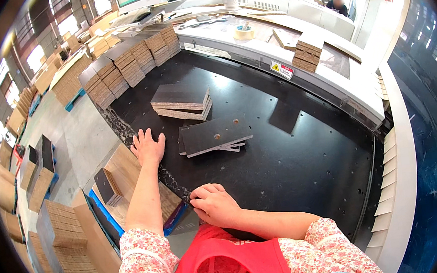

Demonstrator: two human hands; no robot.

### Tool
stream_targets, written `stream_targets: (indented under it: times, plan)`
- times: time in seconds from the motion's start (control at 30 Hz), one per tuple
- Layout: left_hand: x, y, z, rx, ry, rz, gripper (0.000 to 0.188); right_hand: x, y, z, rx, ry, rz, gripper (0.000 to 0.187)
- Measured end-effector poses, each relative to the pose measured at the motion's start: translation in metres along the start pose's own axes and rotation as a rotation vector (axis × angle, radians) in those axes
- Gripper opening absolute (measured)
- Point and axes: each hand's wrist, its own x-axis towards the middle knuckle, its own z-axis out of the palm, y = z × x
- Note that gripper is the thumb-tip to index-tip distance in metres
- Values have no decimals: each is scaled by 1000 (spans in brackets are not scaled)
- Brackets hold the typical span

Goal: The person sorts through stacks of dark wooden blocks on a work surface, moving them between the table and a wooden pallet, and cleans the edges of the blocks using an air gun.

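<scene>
My left hand (pixel 148 146) lies with fingers spread on the left edge of a black tabletop (pixel 293 171), holding nothing. My right hand (pixel 216 206) rests at the near edge, its fingers curled in and nothing visible in them. Beyond my left hand sits a short stack of dark-faced boards (pixel 180 94) with pale chipboard edges. Nearer to me, a few more dark boards (pixel 216 135) lie askew on one another, and the top one has two round holes. Neither hand touches these boards.
Several tall board stacks (pixel 130 58) line the table's far left edge. A white machine bed (pixel 261 23) runs behind, carrying a tape roll (pixel 243 32) and a small board stack (pixel 306 56). Loaded pallets (pixel 41 168) stand on the floor at left. A person (pixel 338 7) is in the background.
</scene>
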Motion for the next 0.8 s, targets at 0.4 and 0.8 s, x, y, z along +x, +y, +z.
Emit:
stream_targets:
  times: [0.4,0.8]
  plan:
    - [1,-4,2,13,-7,0,67,-2,1,4,18,-4,-9,12]
    - [-1,-4,2,-2,3,7,66,-4,2,3,9,6,-6,11]
